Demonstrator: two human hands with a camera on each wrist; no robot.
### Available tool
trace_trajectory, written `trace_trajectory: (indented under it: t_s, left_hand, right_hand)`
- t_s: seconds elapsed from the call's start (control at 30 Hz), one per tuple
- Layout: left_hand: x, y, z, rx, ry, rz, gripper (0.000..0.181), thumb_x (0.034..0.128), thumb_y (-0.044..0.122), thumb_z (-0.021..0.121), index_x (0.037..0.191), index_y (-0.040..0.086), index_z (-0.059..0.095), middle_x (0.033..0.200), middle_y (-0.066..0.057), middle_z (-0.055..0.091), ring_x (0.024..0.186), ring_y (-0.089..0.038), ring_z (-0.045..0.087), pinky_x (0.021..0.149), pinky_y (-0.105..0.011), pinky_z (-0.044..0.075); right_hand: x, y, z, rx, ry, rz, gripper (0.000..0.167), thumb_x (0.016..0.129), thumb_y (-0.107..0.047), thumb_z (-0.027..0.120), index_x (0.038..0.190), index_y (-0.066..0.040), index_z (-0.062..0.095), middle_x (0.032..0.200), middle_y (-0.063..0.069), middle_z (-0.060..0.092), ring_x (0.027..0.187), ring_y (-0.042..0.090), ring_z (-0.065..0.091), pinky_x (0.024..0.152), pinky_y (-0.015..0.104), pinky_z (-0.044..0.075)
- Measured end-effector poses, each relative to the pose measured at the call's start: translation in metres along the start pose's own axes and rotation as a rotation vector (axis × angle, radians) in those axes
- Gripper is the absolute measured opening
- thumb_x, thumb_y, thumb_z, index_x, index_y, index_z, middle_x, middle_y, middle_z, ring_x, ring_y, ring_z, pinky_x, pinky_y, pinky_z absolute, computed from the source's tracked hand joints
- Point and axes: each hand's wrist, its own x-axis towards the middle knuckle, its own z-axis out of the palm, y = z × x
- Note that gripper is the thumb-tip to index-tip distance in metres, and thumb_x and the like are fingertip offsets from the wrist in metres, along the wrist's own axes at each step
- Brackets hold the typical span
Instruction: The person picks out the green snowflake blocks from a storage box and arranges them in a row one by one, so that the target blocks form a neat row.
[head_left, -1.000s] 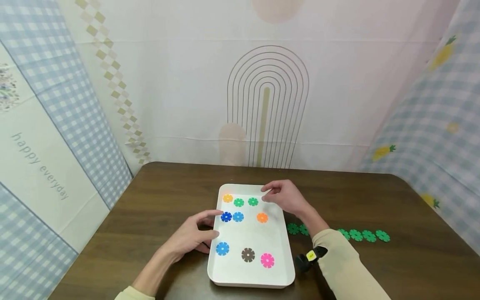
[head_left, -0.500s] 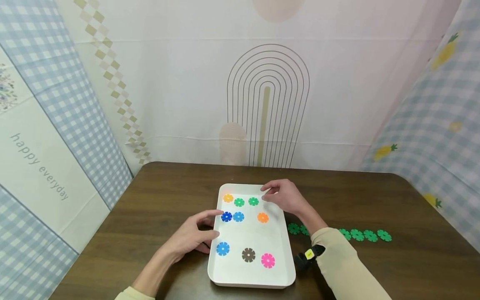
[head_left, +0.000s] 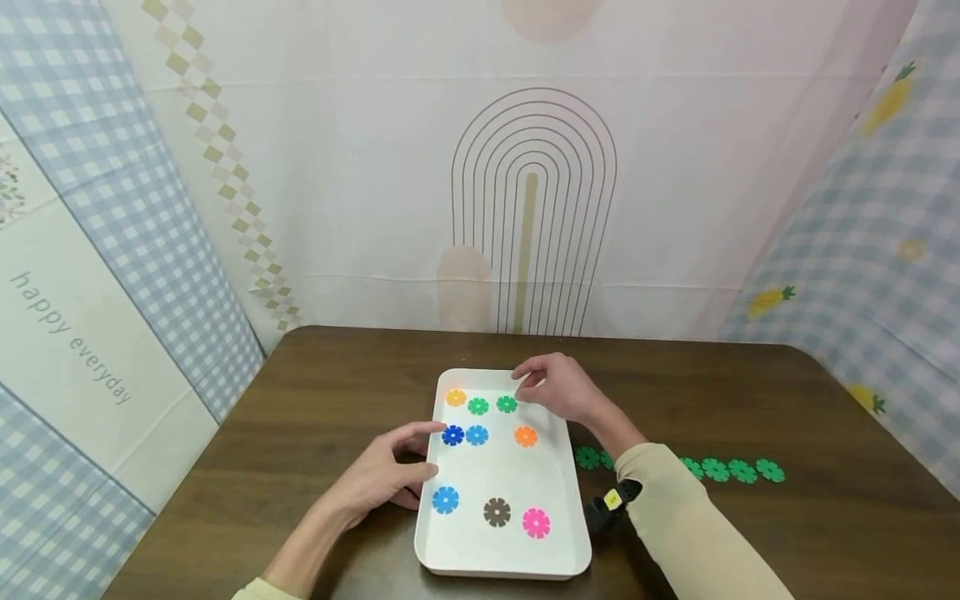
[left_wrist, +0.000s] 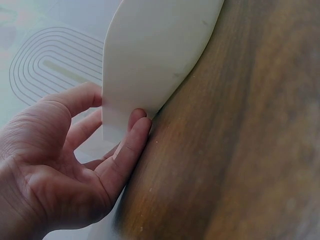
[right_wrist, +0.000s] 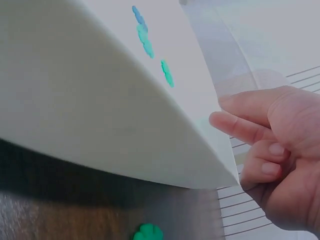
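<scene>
A white tray (head_left: pixel 504 475) lies on the table, holding flower-shaped notched discs: a yellow-orange one (head_left: pixel 456 398), two green ones (head_left: pixel 507 404), a dark blue one (head_left: pixel 453 435), two light blue ones (head_left: pixel 446 500), an orange one (head_left: pixel 526 437), a brown one (head_left: pixel 497 512) and a pink one (head_left: pixel 536 523). My left hand (head_left: pixel 386 471) grips the tray's left wall, some fingers against its outside. My right hand (head_left: pixel 562 387) is at the far right corner, thumb and forefinger extended apart near a green disc. Its other fingers curl, and nothing shows between the fingertips.
A row of green discs (head_left: pixel 716 470) runs along the brown table (head_left: pixel 360 383) right of the tray, partly hidden by the right forearm. A black wrist device (head_left: pixel 611 502) sits on the right wrist. Patterned cloths (head_left: pixel 375 208) hang behind and at the sides.
My right hand has shifted slightly left, its fingertips now closer to the green disc at the tray's far side. My left hand and the tray have stayed in place.
</scene>
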Motion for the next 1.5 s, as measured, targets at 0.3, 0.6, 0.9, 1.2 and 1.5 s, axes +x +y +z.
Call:
trace_trajectory:
  t_s: [0.3, 0.6, 0.9, 1.2, 1.5]
  left_hand:
    - [0.000, 0.001, -0.001, 0.000, -0.003, 0.008, 0.062, 0.0922, 0.010, 0.075, 0.152, 0.015, 0.057, 0.129, -0.023, 0.058, 0.072, -0.024, 0.070, 0.065, -0.043, 0.066]
    - [0.000, -0.001, -0.001, -0.009, -0.010, 0.016, 0.063, 0.0917, 0.010, 0.075, 0.151, 0.014, 0.057, 0.129, -0.022, 0.058, 0.071, -0.023, 0.071, 0.065, -0.042, 0.065]
    - [-0.001, -0.001, 0.000, -0.005, -0.008, 0.013, 0.062, 0.0910, 0.010, 0.076, 0.150, 0.016, 0.059, 0.127, -0.022, 0.057, 0.071, -0.024, 0.070, 0.064, -0.042, 0.065]
    - [-0.003, -0.002, -0.002, -0.016, -0.007, 0.014, 0.062, 0.0904, 0.009, 0.076, 0.150, 0.015, 0.059, 0.128, -0.022, 0.057, 0.070, -0.024, 0.070, 0.064, -0.042, 0.066]
    - [-0.002, -0.001, -0.002, -0.015, -0.009, 0.015, 0.062, 0.0905, 0.010, 0.076, 0.150, 0.016, 0.059, 0.128, -0.022, 0.058, 0.070, -0.023, 0.070, 0.063, -0.040, 0.065]
  right_hand:
    - [0.005, -0.010, -0.005, 0.057, 0.014, -0.005, 0.024, 0.093, -0.014, 0.079, 0.117, -0.009, 0.078, 0.104, 0.007, 0.071, 0.098, 0.025, 0.062, 0.080, 0.033, 0.057]
    - [0.012, -0.012, 0.009, 0.082, -0.012, 0.062, 0.022, 0.093, -0.012, 0.081, 0.114, -0.010, 0.079, 0.100, 0.007, 0.071, 0.093, 0.024, 0.062, 0.082, 0.033, 0.056]
    - [0.013, -0.009, 0.018, 0.024, -0.012, 0.082, 0.021, 0.091, -0.009, 0.082, 0.113, -0.009, 0.079, 0.101, 0.007, 0.071, 0.094, 0.024, 0.061, 0.079, 0.031, 0.054]
    - [0.015, -0.011, 0.023, -0.097, -0.052, 0.068, 0.028, 0.088, -0.008, 0.085, 0.115, -0.006, 0.079, 0.101, 0.006, 0.072, 0.090, 0.023, 0.059, 0.077, 0.031, 0.054]
    - [0.015, -0.015, 0.027, -0.234, -0.068, 0.069, 0.026, 0.087, -0.012, 0.087, 0.112, -0.006, 0.080, 0.105, 0.007, 0.072, 0.087, 0.023, 0.058, 0.073, 0.030, 0.050]
